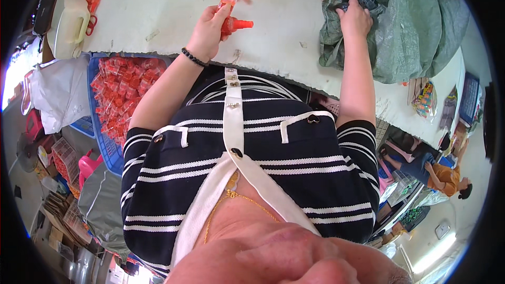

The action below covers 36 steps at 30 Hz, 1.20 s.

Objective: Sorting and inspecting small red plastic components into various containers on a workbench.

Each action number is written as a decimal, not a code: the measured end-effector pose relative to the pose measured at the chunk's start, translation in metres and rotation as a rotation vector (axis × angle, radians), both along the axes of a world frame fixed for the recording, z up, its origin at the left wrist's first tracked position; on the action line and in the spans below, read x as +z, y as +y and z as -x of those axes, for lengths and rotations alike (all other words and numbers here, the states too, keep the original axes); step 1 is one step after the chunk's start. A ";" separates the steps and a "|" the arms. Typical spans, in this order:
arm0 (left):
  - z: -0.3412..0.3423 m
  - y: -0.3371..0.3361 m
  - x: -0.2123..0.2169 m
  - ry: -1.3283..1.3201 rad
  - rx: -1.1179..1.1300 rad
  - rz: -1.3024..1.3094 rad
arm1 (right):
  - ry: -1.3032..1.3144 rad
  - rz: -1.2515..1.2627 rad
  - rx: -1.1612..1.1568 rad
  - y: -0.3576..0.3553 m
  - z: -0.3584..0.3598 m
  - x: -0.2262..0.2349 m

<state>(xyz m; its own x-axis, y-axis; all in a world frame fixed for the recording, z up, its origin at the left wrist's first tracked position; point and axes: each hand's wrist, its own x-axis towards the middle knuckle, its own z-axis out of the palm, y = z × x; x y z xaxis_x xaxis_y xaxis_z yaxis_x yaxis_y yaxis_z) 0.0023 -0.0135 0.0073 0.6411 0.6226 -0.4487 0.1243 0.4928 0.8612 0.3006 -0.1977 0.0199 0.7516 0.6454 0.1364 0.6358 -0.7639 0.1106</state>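
Both bare forearms reach forward from the short striped sleeves. The left hand (208,31) is raised, the wrist a little bent and wearing a dark bead bracelet (193,58); its fingers (223,13) are curled closed around what it holds. The right arm is stretched out straighter and further to the side. The right hand (355,18) lies palm down, knuckles up, fingers bent and gripping.
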 end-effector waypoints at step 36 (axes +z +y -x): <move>0.105 0.013 0.020 0.200 -0.063 -0.825 | 1.639 -0.656 0.261 0.078 0.157 -0.013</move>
<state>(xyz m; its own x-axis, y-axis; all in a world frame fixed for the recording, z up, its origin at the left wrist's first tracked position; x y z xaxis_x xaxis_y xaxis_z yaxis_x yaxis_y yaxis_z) -0.1028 -0.0004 0.0275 0.6428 0.7656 0.0249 0.3182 -0.2964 0.9005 0.1432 -0.1200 0.0071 0.2668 0.9110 -0.3144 -0.1281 -0.2898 -0.9485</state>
